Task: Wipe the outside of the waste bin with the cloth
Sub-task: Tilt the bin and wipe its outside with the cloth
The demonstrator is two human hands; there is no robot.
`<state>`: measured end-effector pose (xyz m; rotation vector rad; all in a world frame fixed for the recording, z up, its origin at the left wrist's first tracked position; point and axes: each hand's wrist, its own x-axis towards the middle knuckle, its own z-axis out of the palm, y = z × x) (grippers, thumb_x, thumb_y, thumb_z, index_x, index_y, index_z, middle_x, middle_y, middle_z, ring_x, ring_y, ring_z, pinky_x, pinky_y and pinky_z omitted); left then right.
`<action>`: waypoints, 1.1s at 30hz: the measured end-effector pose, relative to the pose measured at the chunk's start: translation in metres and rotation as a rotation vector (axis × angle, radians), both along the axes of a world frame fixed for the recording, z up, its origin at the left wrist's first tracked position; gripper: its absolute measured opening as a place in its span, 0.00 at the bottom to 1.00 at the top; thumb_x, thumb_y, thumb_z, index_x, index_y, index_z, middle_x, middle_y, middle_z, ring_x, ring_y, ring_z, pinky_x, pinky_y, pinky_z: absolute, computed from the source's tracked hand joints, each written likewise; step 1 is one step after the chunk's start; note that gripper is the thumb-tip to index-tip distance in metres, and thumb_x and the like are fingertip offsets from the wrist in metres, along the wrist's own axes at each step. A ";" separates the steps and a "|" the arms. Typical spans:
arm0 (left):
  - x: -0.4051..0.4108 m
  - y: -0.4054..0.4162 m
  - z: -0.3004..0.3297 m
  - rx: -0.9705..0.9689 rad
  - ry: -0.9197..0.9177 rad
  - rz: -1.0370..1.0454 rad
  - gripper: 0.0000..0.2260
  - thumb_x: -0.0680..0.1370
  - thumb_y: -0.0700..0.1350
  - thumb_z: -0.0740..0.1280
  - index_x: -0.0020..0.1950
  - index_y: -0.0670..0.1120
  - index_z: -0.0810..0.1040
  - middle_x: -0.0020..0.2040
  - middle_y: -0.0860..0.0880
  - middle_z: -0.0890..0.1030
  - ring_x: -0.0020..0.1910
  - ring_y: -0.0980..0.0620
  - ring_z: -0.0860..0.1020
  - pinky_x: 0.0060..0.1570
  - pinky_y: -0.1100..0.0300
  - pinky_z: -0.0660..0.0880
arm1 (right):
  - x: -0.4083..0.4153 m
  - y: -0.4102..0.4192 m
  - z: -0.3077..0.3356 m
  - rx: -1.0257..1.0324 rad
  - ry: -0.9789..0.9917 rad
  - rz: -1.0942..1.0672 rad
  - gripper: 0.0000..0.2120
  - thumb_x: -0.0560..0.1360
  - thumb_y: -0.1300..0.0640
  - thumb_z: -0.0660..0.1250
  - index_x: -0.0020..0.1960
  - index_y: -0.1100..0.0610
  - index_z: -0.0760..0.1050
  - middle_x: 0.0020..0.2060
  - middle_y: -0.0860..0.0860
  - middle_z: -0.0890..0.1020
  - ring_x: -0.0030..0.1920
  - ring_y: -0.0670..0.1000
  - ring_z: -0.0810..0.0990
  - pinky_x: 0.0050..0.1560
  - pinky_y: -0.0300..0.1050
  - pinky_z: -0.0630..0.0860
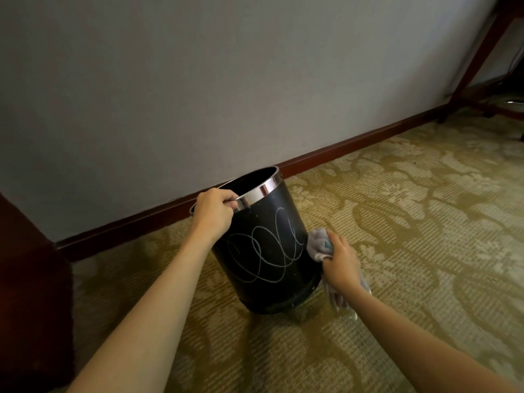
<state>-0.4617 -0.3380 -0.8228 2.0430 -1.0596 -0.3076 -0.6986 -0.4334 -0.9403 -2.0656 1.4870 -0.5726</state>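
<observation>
A black round waste bin (272,268) with a shiny metal rim stands on the carpet near the wall, tilted a little to the left. White looping scribbles cover its front side. My left hand (214,212) grips the metal rim at the bin's near left. My right hand (340,260) holds a pale grey cloth (319,243) pressed against the bin's right side, about halfway up. Part of the cloth hangs down under my wrist.
Patterned yellow-green carpet (411,236) spreads to the right and front. A grey wall with a dark red skirting board (354,144) runs behind the bin. Dark wooden furniture (31,293) stands at the left, and a table leg (479,49) at the far right.
</observation>
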 end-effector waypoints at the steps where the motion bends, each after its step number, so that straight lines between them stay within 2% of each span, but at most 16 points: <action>1: -0.001 0.000 0.001 0.004 0.002 -0.005 0.08 0.77 0.37 0.64 0.45 0.45 0.82 0.48 0.46 0.78 0.44 0.51 0.75 0.46 0.61 0.68 | -0.008 -0.003 -0.004 0.067 0.031 0.016 0.27 0.75 0.64 0.60 0.74 0.54 0.62 0.68 0.54 0.70 0.65 0.58 0.69 0.63 0.57 0.68; 4: -0.009 -0.003 0.003 0.020 -0.022 -0.051 0.10 0.77 0.37 0.64 0.41 0.49 0.80 0.45 0.48 0.78 0.43 0.52 0.76 0.41 0.63 0.68 | -0.013 -0.007 -0.001 0.142 0.079 -0.009 0.25 0.76 0.64 0.59 0.73 0.56 0.64 0.67 0.56 0.71 0.65 0.59 0.70 0.63 0.56 0.69; 7: -0.021 -0.007 0.003 0.034 -0.097 -0.042 0.10 0.77 0.39 0.63 0.42 0.50 0.81 0.42 0.50 0.78 0.39 0.56 0.73 0.33 0.66 0.63 | 0.006 0.000 0.017 -0.036 0.039 -0.085 0.28 0.74 0.65 0.59 0.72 0.52 0.64 0.63 0.53 0.73 0.63 0.57 0.69 0.65 0.59 0.65; 9: -0.026 -0.010 0.004 0.047 -0.126 -0.036 0.09 0.78 0.40 0.63 0.45 0.49 0.82 0.43 0.51 0.77 0.41 0.54 0.73 0.34 0.65 0.67 | 0.022 0.000 0.040 -0.144 -0.141 -0.056 0.30 0.72 0.68 0.59 0.72 0.51 0.64 0.60 0.51 0.73 0.61 0.55 0.70 0.65 0.58 0.65; 11: -0.029 -0.012 0.004 0.052 -0.133 -0.038 0.08 0.77 0.40 0.64 0.45 0.50 0.82 0.43 0.49 0.78 0.43 0.51 0.75 0.40 0.57 0.72 | 0.037 -0.003 0.065 -0.198 -0.300 -0.002 0.31 0.71 0.70 0.59 0.72 0.52 0.65 0.59 0.51 0.73 0.59 0.53 0.70 0.63 0.58 0.68; 13: -0.030 -0.012 0.005 0.054 -0.136 -0.037 0.09 0.77 0.40 0.64 0.44 0.50 0.82 0.42 0.49 0.79 0.43 0.50 0.76 0.41 0.55 0.72 | 0.048 -0.005 0.081 -0.254 -0.345 0.038 0.32 0.70 0.70 0.59 0.72 0.52 0.65 0.59 0.51 0.73 0.59 0.53 0.69 0.64 0.58 0.67; 16: -0.025 -0.010 0.006 0.060 -0.111 -0.023 0.11 0.77 0.39 0.64 0.40 0.51 0.81 0.40 0.50 0.78 0.41 0.51 0.76 0.36 0.60 0.69 | 0.053 -0.002 0.079 -0.275 -0.330 0.061 0.32 0.70 0.69 0.60 0.72 0.51 0.65 0.59 0.50 0.73 0.58 0.53 0.69 0.65 0.58 0.66; 19: -0.018 -0.005 0.007 0.048 -0.047 0.004 0.10 0.77 0.38 0.64 0.41 0.49 0.81 0.42 0.49 0.78 0.42 0.50 0.75 0.41 0.60 0.69 | 0.040 0.003 0.055 -0.307 -0.190 0.099 0.31 0.72 0.67 0.61 0.73 0.51 0.65 0.59 0.51 0.73 0.58 0.54 0.70 0.62 0.57 0.67; 21: -0.013 -0.002 0.008 0.033 -0.021 0.032 0.09 0.77 0.38 0.64 0.42 0.48 0.81 0.44 0.48 0.78 0.43 0.50 0.75 0.43 0.60 0.68 | 0.021 0.004 0.032 -0.307 -0.007 0.119 0.31 0.73 0.65 0.62 0.74 0.50 0.63 0.62 0.51 0.73 0.59 0.55 0.70 0.61 0.55 0.67; 24: -0.006 0.002 0.008 0.034 0.000 0.066 0.07 0.77 0.39 0.65 0.45 0.46 0.82 0.49 0.45 0.80 0.45 0.49 0.76 0.44 0.60 0.69 | -0.011 0.003 0.002 -0.186 0.283 0.110 0.29 0.76 0.61 0.60 0.75 0.49 0.59 0.66 0.51 0.70 0.61 0.56 0.69 0.61 0.53 0.66; 27: -0.005 0.002 0.007 0.036 0.007 0.075 0.07 0.77 0.39 0.65 0.48 0.45 0.83 0.53 0.43 0.80 0.47 0.48 0.77 0.44 0.60 0.69 | -0.015 0.000 -0.001 -0.086 0.342 0.067 0.27 0.77 0.60 0.58 0.75 0.49 0.60 0.66 0.52 0.70 0.62 0.57 0.68 0.61 0.55 0.66; 30: -0.012 0.000 0.006 0.034 -0.026 0.073 0.08 0.77 0.40 0.65 0.54 0.45 0.81 0.55 0.44 0.79 0.50 0.47 0.77 0.46 0.60 0.69 | 0.006 -0.003 0.021 -0.115 0.255 0.033 0.27 0.75 0.61 0.59 0.73 0.47 0.63 0.63 0.51 0.71 0.61 0.57 0.67 0.62 0.57 0.62; 33: -0.019 -0.004 0.006 0.020 -0.086 0.061 0.08 0.77 0.40 0.65 0.51 0.47 0.82 0.48 0.49 0.79 0.46 0.51 0.75 0.43 0.60 0.69 | 0.032 -0.004 0.052 -0.191 -0.048 0.052 0.29 0.72 0.65 0.59 0.72 0.49 0.65 0.60 0.50 0.73 0.60 0.55 0.69 0.63 0.56 0.64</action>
